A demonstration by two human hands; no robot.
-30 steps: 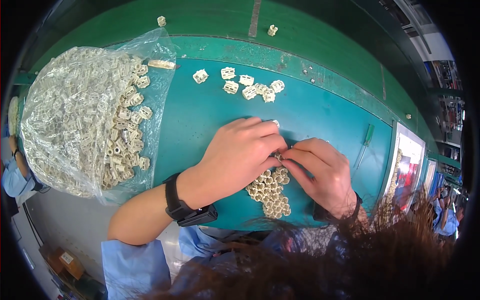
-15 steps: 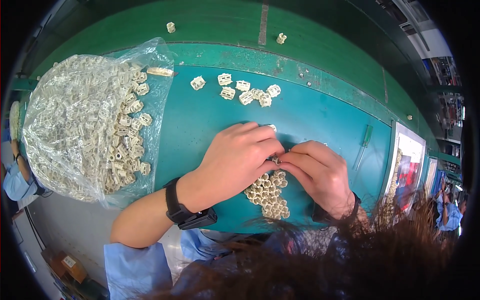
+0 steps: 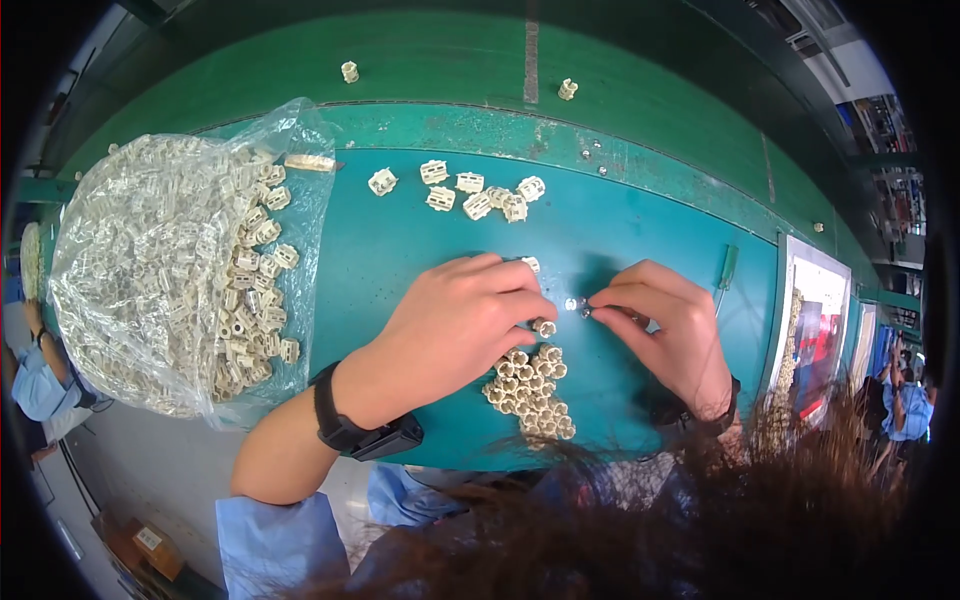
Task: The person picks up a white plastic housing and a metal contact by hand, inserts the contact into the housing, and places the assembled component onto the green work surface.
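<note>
My left hand (image 3: pixel 465 315) is closed, its thumb and fingertips around a small cream plastic cylindrical part (image 3: pixel 544 327). To its right, my right hand (image 3: pixel 675 325) pinches a tiny shiny metal piece (image 3: pixel 587 312) just above the teal tabletop. Beside those fingertips lies another small shiny piece (image 3: pixel 571 304). Just below my left fingertips stands a tight cluster of similar cream parts (image 3: pixel 530 395), open ends up. One more cream part (image 3: pixel 531 264) shows partly behind my left fingers. Several loose cream parts (image 3: pixel 470 182) lie farther back on the table.
A large clear plastic bag (image 3: pixel 150 270) full of cream parts spreads over the left side. A green-handled screwdriver (image 3: pixel 728 268) lies at right, by a white-framed panel (image 3: pixel 785 320). Beyond the table edge, a green surface (image 3: pixel 440 60) carries a few single parts. Other people are at both sides.
My hands have come apart. The right has moved right, now pinching a shiny metal piece near the tabletop; the left keeps the cream part. The whole view has shifted slightly.
</note>
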